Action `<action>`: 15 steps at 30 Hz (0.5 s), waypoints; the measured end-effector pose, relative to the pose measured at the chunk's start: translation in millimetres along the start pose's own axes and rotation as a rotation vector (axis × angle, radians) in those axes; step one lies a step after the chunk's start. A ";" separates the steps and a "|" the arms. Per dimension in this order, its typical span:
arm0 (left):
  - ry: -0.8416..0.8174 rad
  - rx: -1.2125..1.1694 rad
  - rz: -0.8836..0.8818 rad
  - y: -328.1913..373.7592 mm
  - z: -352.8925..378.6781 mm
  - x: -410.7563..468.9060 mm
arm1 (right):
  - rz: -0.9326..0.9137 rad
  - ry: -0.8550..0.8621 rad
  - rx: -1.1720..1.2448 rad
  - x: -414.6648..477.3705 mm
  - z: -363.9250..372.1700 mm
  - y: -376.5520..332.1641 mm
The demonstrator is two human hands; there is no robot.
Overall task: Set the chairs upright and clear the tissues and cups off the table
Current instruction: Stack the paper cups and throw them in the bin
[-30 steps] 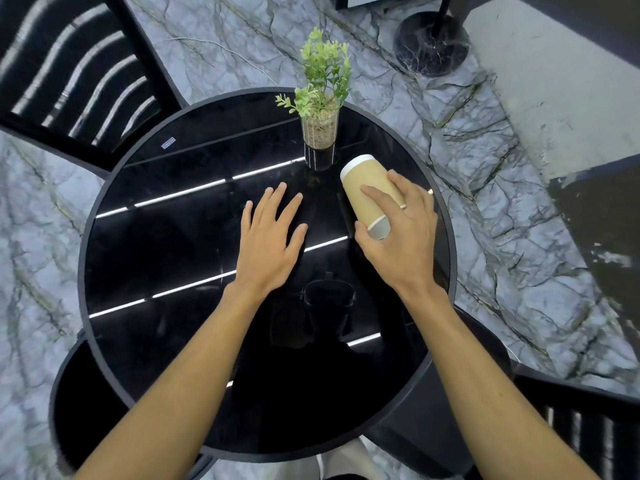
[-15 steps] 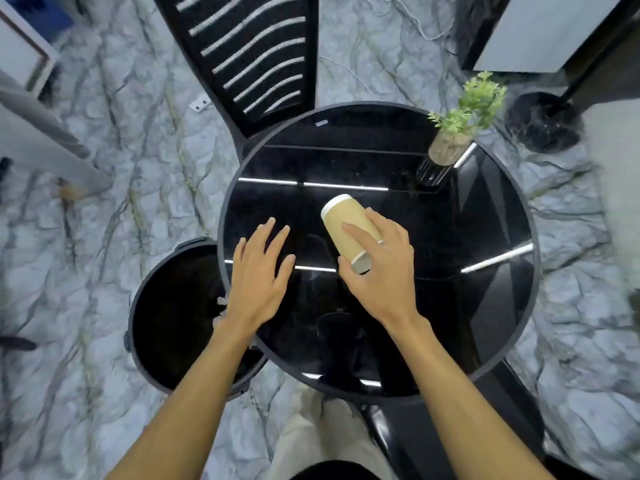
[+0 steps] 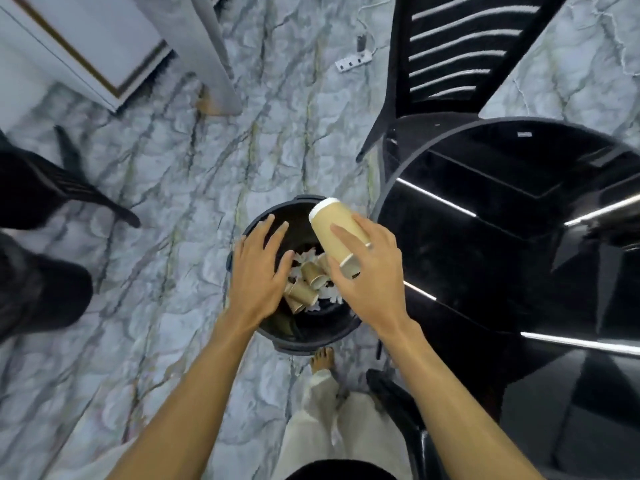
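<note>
My right hand (image 3: 372, 275) grips a tan paper cup (image 3: 332, 228) with a white lid, held tilted above a round black bin (image 3: 304, 341) on the floor. Inside the bin lie several tan cups (image 3: 304, 289) and crumpled white tissues (image 3: 330, 296). My left hand (image 3: 258, 271) hovers over the bin's left side, empty, with the fingers spread. The round black glossy table (image 3: 519, 244) is to the right. A black slatted chair (image 3: 446, 53) stands upright behind the table.
A white power strip (image 3: 353, 62) lies on the grey marble floor. A dark chair (image 3: 52, 188) sits at the left edge. White furniture (image 3: 97, 46) stands at the top left. My bare foot (image 3: 322, 360) is just in front of the bin. Another black chair's edge (image 3: 401, 407) is by my leg.
My right hand carried the cup off the table leftward to above the bin. My left hand left the tabletop and now hovers over the bin. My view swung left.
</note>
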State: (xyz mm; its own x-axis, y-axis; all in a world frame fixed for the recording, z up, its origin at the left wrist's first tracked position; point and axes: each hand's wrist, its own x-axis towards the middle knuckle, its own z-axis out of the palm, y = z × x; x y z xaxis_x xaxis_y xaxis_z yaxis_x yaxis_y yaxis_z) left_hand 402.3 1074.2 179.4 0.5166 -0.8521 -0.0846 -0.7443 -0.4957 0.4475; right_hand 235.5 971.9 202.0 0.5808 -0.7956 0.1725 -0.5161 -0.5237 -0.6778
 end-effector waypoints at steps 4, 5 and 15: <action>0.004 0.011 -0.058 -41.8 13.0 5.2 | -0.032 -0.020 0.030 11.4 47.7 -3.4; -0.020 0.015 -0.074 -52.0 21.3 7.2 | -0.014 -0.055 0.016 11.8 63.1 1.1; -0.498 0.063 -0.243 -121.4 112.7 -6.8 | 0.396 -0.976 -0.379 -50.7 180.3 83.9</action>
State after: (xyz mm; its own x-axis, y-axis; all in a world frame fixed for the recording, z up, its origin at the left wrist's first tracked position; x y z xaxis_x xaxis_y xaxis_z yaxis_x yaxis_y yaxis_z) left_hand 441.4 1121.1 25.4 0.4259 -0.6806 -0.5962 -0.6605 -0.6842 0.3093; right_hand 276.2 1023.2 7.5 0.4923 -0.4341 -0.7545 -0.8357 -0.4781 -0.2703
